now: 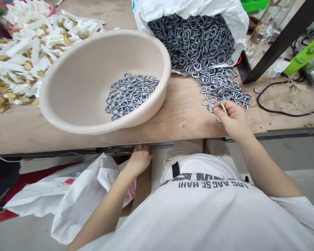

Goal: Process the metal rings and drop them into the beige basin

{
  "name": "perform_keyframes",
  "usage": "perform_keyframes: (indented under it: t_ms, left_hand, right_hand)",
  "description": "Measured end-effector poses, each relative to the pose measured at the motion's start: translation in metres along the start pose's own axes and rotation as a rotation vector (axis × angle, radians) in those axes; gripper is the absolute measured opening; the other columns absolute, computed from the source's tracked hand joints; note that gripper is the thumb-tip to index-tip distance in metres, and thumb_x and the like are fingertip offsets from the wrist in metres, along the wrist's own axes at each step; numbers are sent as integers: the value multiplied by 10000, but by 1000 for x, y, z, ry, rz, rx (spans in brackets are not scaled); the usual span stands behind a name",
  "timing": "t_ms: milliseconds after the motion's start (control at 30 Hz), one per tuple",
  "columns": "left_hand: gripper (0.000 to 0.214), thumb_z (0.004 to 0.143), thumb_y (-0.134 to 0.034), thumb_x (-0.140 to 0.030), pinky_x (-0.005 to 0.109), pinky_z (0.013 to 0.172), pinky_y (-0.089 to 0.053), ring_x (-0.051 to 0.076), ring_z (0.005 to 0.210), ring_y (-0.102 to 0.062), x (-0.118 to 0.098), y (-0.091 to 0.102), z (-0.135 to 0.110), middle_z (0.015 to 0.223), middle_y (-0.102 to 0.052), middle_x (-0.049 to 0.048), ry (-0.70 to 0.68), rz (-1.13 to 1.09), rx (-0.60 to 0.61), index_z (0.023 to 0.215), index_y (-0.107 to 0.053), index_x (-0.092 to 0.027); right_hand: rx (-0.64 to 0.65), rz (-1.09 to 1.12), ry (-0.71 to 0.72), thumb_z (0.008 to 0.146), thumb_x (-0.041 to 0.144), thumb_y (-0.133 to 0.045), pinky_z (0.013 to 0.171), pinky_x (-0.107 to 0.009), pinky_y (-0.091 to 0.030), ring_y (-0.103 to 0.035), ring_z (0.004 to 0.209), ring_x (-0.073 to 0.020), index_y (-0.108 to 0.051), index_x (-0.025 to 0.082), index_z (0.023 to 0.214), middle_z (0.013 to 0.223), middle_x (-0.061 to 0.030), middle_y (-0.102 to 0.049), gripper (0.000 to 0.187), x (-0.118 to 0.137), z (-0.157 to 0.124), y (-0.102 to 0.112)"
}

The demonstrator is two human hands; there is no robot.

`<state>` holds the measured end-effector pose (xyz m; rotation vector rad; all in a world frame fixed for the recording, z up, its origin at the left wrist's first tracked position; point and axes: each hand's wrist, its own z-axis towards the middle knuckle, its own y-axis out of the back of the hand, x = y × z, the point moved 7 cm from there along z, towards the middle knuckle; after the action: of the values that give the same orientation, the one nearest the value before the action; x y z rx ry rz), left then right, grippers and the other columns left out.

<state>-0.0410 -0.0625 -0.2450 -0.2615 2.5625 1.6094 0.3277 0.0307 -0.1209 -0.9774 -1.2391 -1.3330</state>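
Observation:
My right hand [231, 116] rests on the plywood table [183, 115], fingers closed in a pinch on a thin stick [223, 107], at the near edge of a spill of grey metal rings [222, 89]. The rings pour out of a white sack [199, 38] lying open at the back. A beige plastic basin [75, 101] stands left of my hand, with a small heap of rings [129, 94] inside. My left hand [140, 158] is below the table's front edge, fingers curled under it; what they touch is hidden.
White strips and brass pieces [28, 45] are heaped at the back left. A black cable [282, 111], a black metal leg [277, 42] and a green tool [307, 54] lie at the right. White plastic bags [68, 195] sit on the floor below.

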Motion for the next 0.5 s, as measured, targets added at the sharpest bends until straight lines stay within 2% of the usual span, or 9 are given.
perform_keyframes:
  t_ms: [33, 67, 133, 167, 233, 267, 300, 400, 500]
  left_hand:
    - [577, 913, -583, -357, 474, 1114, -389, 391, 1337, -526, -27, 3, -10, 1420, -571, 277, -159, -91, 75, 1388, -554, -30]
    - [551, 931, -587, -422, 424, 1107, -413, 335, 1307, -568, -61, 6, -24, 1416, -608, 198, -364, -222, 216, 1396, -578, -126]
    - [415, 970, -551, -451, 349, 1035, -471, 244, 1162, -662, -123, 27, -45, 1310, -698, 83, -638, -485, 380, 1324, -650, -260]
    - [357, 992, -517, -442, 320, 959, -504, 213, 1051, -696, -145, 45, -45, 1222, -733, 68, -671, -622, 319, 1250, -687, -264]
    - [368, 1004, -500, -441, 297, 870, -520, 183, 936, -702, -172, 85, -29, 1176, -735, 86, -610, -858, -15, 1266, -647, -230]
    - [394, 1010, -486, -444, 299, 857, -518, 181, 927, -697, -182, 99, -21, 1191, -725, 101, -584, -936, -148, 1305, -612, -216]
    - [396, 1012, -477, -455, 294, 827, -515, 181, 909, -691, -193, 106, -13, 1168, -727, 105, -594, -966, -211, 1287, -612, -204]
    - [359, 1007, -476, -479, 267, 739, -490, 173, 824, -667, -221, 110, 7, 934, -740, 74, -651, -966, -261, 1006, -675, -180]
    - [383, 982, -523, -500, 251, 689, -477, 156, 737, -642, -227, 106, 17, 789, -713, 47, -635, -1043, -275, 843, -666, -173]
  right_hand:
    - [8, 7, 2, 902, 457, -690, 648, -264, -396, -489, 704, -122, -643, 195, 873, 783, 4, -571, 267, 2, 1, -4]
    - [15, 22, -1, 899, 458, -693, 672, -267, -408, -503, 724, -125, -645, 193, 871, 792, 2, -581, 270, 4, 1, -9]
    - [35, 72, -27, 896, 463, -697, 699, -271, -421, -524, 752, -130, -652, 191, 872, 807, -3, -597, 277, 5, 0, -16]
    - [47, 108, -46, 896, 469, -696, 691, -270, -422, -527, 748, -130, -657, 192, 883, 811, -4, -600, 279, 6, -2, -20]
    - [70, 194, -85, 899, 482, -691, 638, -261, -411, -518, 708, -124, -665, 200, 913, 805, -3, -598, 283, 7, -7, -25]
    - [78, 231, -102, 899, 487, -690, 606, -256, -400, -508, 682, -119, -664, 204, 920, 798, -1, -595, 286, 7, -10, -28]
    - [83, 259, -114, 897, 491, -692, 583, -252, -392, -500, 662, -116, -661, 206, 922, 793, 0, -594, 288, 7, -13, -31]
    - [72, 287, -132, 903, 495, -684, 585, -250, -412, -515, 663, -117, -643, 208, 911, 789, 3, -596, 290, 6, -21, -37]
    - [-7, 246, -93, 929, 476, -654, 685, -268, -476, -560, 733, -133, -624, 216, 923, 820, 1, -609, 261, 4, -23, -36]
